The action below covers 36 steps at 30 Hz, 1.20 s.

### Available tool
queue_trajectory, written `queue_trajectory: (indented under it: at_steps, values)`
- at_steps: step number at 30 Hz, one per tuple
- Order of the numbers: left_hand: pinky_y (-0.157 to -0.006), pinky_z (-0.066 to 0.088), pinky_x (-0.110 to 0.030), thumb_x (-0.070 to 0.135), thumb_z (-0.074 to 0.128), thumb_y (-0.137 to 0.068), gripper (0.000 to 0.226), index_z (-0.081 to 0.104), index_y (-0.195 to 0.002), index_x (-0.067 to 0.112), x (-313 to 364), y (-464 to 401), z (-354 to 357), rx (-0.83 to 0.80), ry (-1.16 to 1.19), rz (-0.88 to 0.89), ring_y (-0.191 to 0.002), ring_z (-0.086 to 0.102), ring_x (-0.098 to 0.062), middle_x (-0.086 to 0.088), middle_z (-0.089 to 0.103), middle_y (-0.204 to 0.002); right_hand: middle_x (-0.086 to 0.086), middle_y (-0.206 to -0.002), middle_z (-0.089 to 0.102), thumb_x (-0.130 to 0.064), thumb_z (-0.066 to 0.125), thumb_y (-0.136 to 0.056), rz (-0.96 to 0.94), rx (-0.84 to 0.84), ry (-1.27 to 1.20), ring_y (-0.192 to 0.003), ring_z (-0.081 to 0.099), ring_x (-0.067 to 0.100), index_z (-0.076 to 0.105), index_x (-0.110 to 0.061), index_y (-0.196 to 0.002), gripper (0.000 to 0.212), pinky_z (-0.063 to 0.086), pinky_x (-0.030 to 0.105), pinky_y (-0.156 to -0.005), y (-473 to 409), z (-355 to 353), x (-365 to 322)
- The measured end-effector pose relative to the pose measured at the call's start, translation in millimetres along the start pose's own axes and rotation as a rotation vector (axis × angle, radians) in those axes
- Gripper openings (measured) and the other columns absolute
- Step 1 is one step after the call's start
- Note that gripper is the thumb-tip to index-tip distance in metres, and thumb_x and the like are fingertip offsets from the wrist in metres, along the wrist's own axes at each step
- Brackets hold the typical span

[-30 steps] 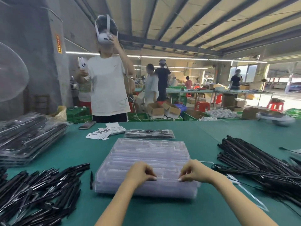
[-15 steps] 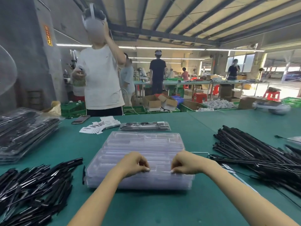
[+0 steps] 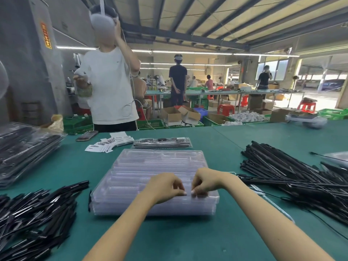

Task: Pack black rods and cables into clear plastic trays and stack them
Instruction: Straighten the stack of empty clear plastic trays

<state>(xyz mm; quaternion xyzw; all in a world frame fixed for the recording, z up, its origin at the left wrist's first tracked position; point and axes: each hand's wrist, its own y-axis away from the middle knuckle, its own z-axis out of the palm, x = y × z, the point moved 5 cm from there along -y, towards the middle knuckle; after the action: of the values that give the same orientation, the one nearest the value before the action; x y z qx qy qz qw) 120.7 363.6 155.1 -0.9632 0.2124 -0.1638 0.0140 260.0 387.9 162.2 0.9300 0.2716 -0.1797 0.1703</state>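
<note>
— While both hands work the near edge of the stack of clear trays point(image 3: 154, 178), which step?
— Looks like separating the top tray. Left hand point(image 3: 165, 187) and right hand point(image 3: 205, 182) both curled, fingertips nearly touching each other, pinching at the tray rim near the middle of the table's near side. Nothing else held, as far as can be told.

— Any rods loaded yet?
— None in that stack; top tray looks empty. Short black rods point(image 3: 35, 210) heaped at the near left corner of the green table point(image 3: 178, 236), just beside the stack. Long rods and cables point(image 3: 293, 183) piled along the right edge, one cable end reaching close to the right wrist.

— And finished work?
— Filled trays point(image 3: 24, 147) stacked at the left edge; one more packed tray point(image 3: 162, 143) just beyond the empty stack, beside some labels point(image 3: 109, 144) and a phone point(image 3: 87, 136) toward the far edge.

— Next move?
— Probably peeling one tray free without dragging its neighbour along: thin, nested plastic, likely to cling. Then setting it flat and reaching left for rods.

— Risks?
— Two trays lifting as one.
</note>
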Motion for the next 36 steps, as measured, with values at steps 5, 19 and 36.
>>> queue_trajectory:
  at_steps: [5, 19, 36]
  values:
    - [-0.066, 0.039, -0.02, 0.031, 0.073, -0.081, 0.014, 0.076, -0.091, 0.022, 13, -13, 10, 0.023, 0.104, -0.004, -0.073, 0.054, -0.005, 0.005, 0.073, -0.092, -0.007, -0.054, 0.062, -0.01, 0.065, -0.086, 0.054, -0.05, -0.041, -0.054, 0.058, 0.007, 0.074, -0.003, -0.094, 0.014, 0.051, 0.02, -0.064, 0, -1, -4]
    - [-0.079, 0.049, -0.03, 0.011, 0.056, -0.089, 0.019, 0.074, -0.094, 0.015, 6, -19, 26, 0.001, -0.001, -0.028, -0.094, 0.063, -0.023, -0.006, 0.072, -0.098, 0.012, -0.071, 0.07, -0.014, 0.064, -0.084, 0.007, 0.034, 0.025, -0.057, 0.057, 0.011, 0.075, -0.005, -0.09, 0.015, 0.053, 0.025, -0.071, 2, 6, -1]
    - [-0.081, 0.033, -0.03, 0.0, 0.039, -0.092, 0.032, 0.059, -0.114, 0.011, 11, -2, 39, 0.142, -0.212, 0.18, -0.107, 0.05, -0.028, -0.01, 0.058, -0.114, -0.01, -0.08, 0.066, -0.032, 0.071, -0.084, -0.119, 0.276, -0.07, -0.074, 0.058, -0.001, 0.077, -0.02, -0.093, 0.016, 0.046, 0.016, -0.071, 26, 18, 25]
